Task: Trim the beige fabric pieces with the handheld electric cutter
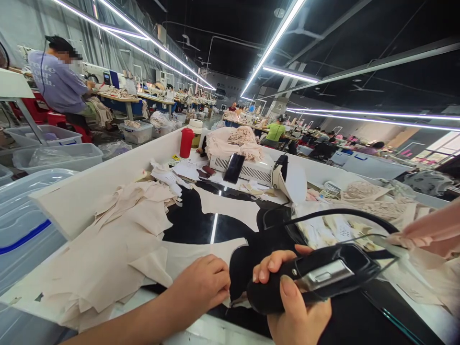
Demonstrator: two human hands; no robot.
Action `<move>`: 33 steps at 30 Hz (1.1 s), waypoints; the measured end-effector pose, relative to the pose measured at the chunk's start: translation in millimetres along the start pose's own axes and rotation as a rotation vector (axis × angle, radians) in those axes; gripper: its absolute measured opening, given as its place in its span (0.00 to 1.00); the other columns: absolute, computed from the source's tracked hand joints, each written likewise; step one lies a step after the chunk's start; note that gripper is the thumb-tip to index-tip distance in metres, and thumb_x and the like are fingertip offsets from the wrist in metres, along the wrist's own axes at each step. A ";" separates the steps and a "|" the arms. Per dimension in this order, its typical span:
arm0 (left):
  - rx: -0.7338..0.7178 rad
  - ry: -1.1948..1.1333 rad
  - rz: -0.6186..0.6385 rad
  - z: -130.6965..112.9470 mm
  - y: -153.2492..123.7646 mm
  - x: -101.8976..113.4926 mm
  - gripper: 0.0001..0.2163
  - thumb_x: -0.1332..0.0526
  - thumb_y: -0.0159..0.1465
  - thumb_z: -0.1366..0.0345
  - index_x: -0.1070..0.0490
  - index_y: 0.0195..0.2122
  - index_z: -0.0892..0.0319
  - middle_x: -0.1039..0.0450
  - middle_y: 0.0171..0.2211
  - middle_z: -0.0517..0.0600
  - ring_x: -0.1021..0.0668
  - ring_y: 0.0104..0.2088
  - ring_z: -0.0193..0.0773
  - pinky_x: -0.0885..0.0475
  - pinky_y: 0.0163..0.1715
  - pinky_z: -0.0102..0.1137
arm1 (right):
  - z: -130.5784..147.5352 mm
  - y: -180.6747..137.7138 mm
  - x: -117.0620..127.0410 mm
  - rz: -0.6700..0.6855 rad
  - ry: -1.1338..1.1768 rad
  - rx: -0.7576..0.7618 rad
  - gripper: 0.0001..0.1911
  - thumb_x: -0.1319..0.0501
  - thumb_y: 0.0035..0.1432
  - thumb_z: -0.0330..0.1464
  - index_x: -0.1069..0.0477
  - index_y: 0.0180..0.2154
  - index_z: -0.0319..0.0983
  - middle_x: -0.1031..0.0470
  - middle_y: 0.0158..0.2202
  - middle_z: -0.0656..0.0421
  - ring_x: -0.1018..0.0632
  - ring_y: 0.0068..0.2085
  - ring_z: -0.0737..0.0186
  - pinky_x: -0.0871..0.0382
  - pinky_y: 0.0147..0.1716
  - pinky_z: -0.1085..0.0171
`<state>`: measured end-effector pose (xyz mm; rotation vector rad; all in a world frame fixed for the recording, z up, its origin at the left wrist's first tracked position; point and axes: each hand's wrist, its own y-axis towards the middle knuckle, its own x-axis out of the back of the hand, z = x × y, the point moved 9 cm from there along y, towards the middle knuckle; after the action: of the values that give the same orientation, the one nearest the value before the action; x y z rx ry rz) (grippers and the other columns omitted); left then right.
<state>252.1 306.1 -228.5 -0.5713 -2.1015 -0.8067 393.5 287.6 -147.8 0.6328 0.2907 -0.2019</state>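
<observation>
My right hand [298, 306] is wrapped around a black corded hand tool [323, 275] with a rounded front end and a silver panel on top. The kind of tool does not show clearly. To its left is my left hand [206, 282], fingers curled closed over the right part of a beige fabric piece [179, 256]. Whether those fingers pinch the cloth is hidden. That piece lies on a glossy black work surface [197, 225]. Farther back, a second pale cut piece [230, 206] lies flat on the same surface.
A heap of beige fabric pieces [111, 249] covers the left side. At the back are a phone [234, 167], a red bottle [186, 143] and a white vented box [257, 168] bearing cloth. Low white walls [108, 187] edge the table. A person in purple [59, 72] sits far left.
</observation>
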 end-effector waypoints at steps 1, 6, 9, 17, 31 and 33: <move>-0.007 0.005 0.002 -0.7 0.2 -0.3 0.12 0.26 0.64 0.74 0.30 0.36 0.57 0.23 0.43 0.46 0.22 0.43 0.40 0.29 0.47 0.32 | -0.2 0.3 -0.2 -0.003 0.000 -0.007 0.17 0.32 0.67 0.34 0.31 0.55 0.49 0.26 0.33 0.63 0.23 0.28 0.63 0.22 0.28 0.60; -0.011 0.008 0.003 0.6 -0.1 -4.1 0.12 0.25 0.64 0.74 0.30 0.35 0.58 0.23 0.42 0.46 0.22 0.43 0.40 0.28 0.46 0.33 | 0.8 2.2 1.0 -0.046 0.018 -0.016 0.17 0.31 0.66 0.33 0.31 0.54 0.48 0.26 0.32 0.64 0.23 0.28 0.64 0.23 0.28 0.62; -0.028 0.003 -0.013 1.0 -0.6 -4.7 0.13 0.25 0.63 0.74 0.30 0.35 0.58 0.24 0.41 0.46 0.22 0.43 0.40 0.28 0.46 0.33 | 1.7 2.9 3.1 -0.077 0.014 -0.001 0.18 0.31 0.66 0.32 0.31 0.55 0.49 0.25 0.32 0.64 0.23 0.27 0.64 0.23 0.27 0.62; -0.051 -0.023 -0.066 -1.5 0.0 -0.4 0.13 0.25 0.62 0.76 0.30 0.35 0.59 0.23 0.40 0.45 0.22 0.42 0.39 0.28 0.45 0.32 | -1.7 2.7 -0.9 -0.036 0.000 -0.005 0.17 0.32 0.67 0.33 0.30 0.55 0.49 0.25 0.33 0.64 0.23 0.28 0.64 0.22 0.28 0.61; -0.037 -0.063 -0.057 2.5 -2.1 -2.0 0.13 0.25 0.62 0.77 0.29 0.36 0.58 0.23 0.41 0.45 0.22 0.44 0.39 0.28 0.46 0.32 | -0.9 0.1 -2.4 -0.063 -0.060 -0.019 0.17 0.32 0.67 0.32 0.32 0.55 0.49 0.25 0.32 0.64 0.23 0.27 0.64 0.21 0.28 0.60; -0.037 -0.073 -0.058 2.3 -3.0 -0.8 0.12 0.26 0.62 0.77 0.29 0.36 0.58 0.23 0.41 0.45 0.22 0.44 0.39 0.28 0.46 0.31 | 1.0 1.0 -4.0 -0.061 -0.034 -0.005 0.17 0.32 0.67 0.33 0.32 0.55 0.49 0.25 0.32 0.64 0.23 0.27 0.64 0.21 0.27 0.60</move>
<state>249.5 305.5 -231.3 -0.5691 -2.1820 -0.8714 390.2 288.1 -145.1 0.6153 0.2783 -0.2700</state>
